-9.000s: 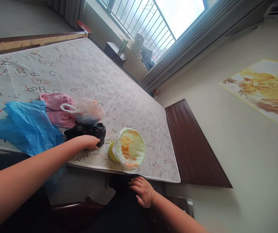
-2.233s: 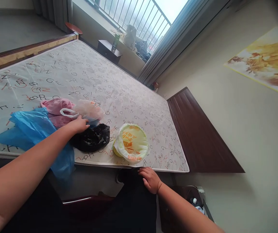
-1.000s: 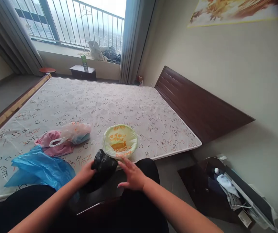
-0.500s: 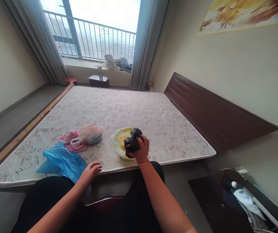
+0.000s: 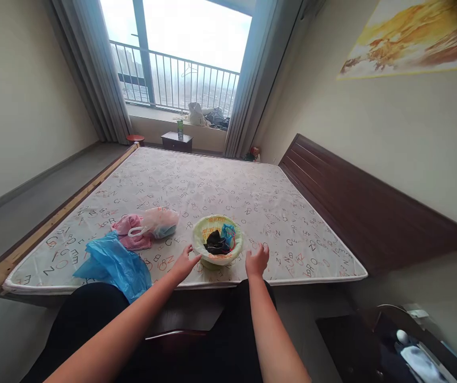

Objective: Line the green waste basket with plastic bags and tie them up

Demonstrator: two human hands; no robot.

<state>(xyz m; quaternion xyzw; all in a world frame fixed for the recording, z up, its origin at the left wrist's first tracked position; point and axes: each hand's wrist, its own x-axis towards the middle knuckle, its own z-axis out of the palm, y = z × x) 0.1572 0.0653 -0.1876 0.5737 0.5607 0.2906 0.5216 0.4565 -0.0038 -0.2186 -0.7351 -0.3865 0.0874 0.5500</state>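
Bed frame, far left: a wooden rail [image 5: 104, 180] runs along the mattress [image 5: 212, 183], which is pale and printed with scattered letters.
Blue bag: the blue plastic bag [image 5: 111, 263] lies crumpled at the near edge, its lower end hanging over beside your left knee.
Pink cloth: the pink cloth [image 5: 140, 243] sits bunched just beyond the blue bag, touching it.
Translucent bag: the translucent bag [image 5: 163, 219] lies against the cloth to its right; its white loop handle rests over the pink.
Left hand: your left hand [image 5: 185, 263] is at the bin's near left side, thumb and fingers apart, gripping nothing; you cannot tell here whether it touches the rim.
Bin: the lined bin [image 5: 211, 261] stands upright near the mattress edge, between your hands, its liner folded over the rim.
Bin contents: a black bundle [image 5: 214, 242] lies inside, with a blue piece [image 5: 228, 234] to its right.
Right hand: your right hand [image 5: 257, 259] is raised just right of the bin, fingers apart, gripping nothing.
Headboard, far right: the dark headboard [image 5: 356, 197] stands along the wall.
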